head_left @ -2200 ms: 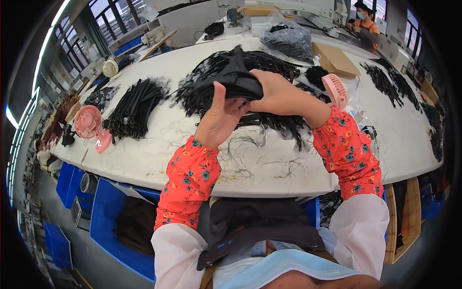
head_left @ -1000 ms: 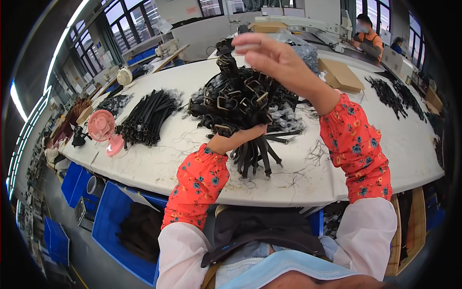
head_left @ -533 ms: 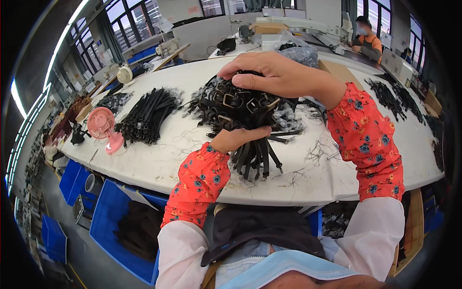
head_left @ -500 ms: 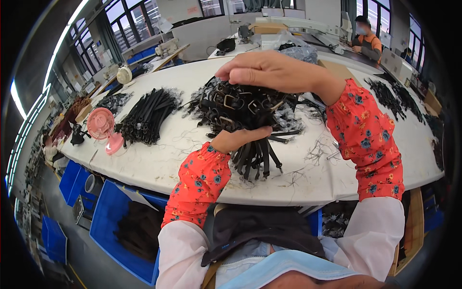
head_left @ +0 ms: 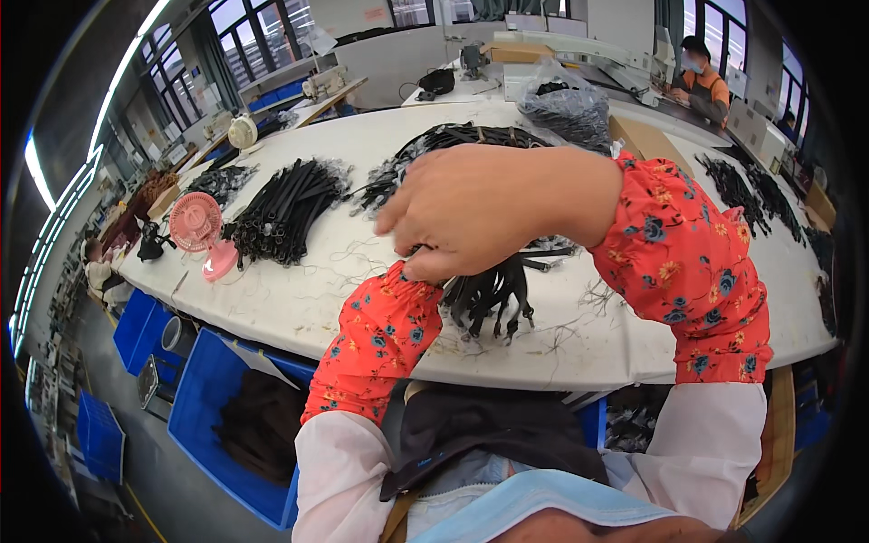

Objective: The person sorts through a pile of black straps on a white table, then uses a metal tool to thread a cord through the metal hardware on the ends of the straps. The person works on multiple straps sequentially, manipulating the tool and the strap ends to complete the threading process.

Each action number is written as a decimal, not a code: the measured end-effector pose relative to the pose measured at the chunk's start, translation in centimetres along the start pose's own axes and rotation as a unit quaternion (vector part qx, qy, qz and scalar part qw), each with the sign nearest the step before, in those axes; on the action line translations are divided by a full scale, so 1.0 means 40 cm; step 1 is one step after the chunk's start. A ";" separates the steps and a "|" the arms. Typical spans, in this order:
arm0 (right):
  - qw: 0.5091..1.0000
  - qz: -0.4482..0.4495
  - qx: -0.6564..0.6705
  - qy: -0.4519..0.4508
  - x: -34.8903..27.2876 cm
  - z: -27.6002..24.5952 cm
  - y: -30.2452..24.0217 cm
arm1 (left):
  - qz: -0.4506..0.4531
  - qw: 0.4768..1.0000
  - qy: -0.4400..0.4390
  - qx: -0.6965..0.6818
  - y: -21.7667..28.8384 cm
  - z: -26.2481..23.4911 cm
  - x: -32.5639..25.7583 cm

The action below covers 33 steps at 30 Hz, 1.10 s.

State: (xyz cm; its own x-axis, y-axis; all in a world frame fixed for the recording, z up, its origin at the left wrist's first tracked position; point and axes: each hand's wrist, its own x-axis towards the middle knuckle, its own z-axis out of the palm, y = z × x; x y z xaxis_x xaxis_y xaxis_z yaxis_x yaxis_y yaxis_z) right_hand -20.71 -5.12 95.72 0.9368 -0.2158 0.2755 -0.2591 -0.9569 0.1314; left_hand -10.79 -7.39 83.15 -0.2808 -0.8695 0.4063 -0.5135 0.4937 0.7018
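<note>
My right hand point(head_left: 498, 204) is stretched across the middle of the view, back upward, with its fingers and thumb curled down at the left. Something dark shows between thumb and fingers, too little to name. Behind it my left hand is hidden; only its red flowered sleeve cuff point(head_left: 371, 348) shows, close below the right thumb. Black straps point(head_left: 493, 294) hang out in a bunch from under the right hand, above the table's near side. Farther back, a heap of black straps point(head_left: 453, 136) lies on the white table, partly covered by my hand.
Left on the white table point(head_left: 335, 312) lie more black straps point(head_left: 288, 213) beside a pink fan point(head_left: 197, 226). At the back stand a clear plastic bag point(head_left: 570, 109) and a cardboard box point(head_left: 643, 143). Blue bins point(head_left: 195, 398) line the near left edge. A masked person point(head_left: 711, 86) sits far right.
My right hand has come down and nearer, from lying over the buckled bundle to curling in front of it. It now covers my left hand and the buckles.
</note>
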 end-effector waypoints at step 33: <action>0.787 0.410 0.421 0.184 -0.572 0.180 0.033 | 0.000 0.937 0.093 -0.336 -0.098 -0.199 0.271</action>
State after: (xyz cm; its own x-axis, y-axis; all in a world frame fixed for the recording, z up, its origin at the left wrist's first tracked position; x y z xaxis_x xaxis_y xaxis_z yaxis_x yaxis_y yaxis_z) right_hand -40.79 -2.85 82.73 0.3633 -0.9061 0.2168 -0.3475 -0.3476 -0.8708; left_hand -5.38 -18.65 89.44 -0.1024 -0.8832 0.4578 0.1299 0.4444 0.8864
